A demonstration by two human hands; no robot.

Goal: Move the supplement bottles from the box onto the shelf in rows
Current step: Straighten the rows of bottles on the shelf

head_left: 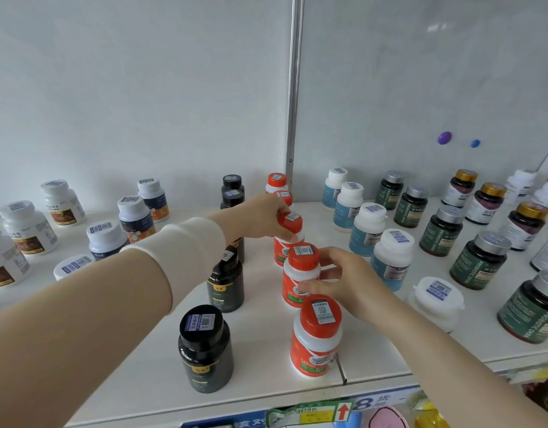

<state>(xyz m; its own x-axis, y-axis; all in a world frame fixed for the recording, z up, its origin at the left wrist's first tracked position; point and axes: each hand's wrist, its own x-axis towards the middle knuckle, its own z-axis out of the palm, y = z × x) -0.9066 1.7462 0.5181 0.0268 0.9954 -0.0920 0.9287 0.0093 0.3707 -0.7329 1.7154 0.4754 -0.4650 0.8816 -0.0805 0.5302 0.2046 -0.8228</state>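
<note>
Reaching over the white shelf (260, 350), the left hand (263, 216) curls its fingers around the cap of the third orange bottle (289, 225) in its row. The right hand (346, 284) pinches the second orange bottle (299, 282) below its cap. Both bottles stand upright on the shelf, between black bottles (206, 347) and blue bottles (390, 261).

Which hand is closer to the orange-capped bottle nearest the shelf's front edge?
Right. The right hand grips the second orange bottle directly behind the front orange bottle. The left hand is farther back, gripping the third orange bottle by its cap.
</note>
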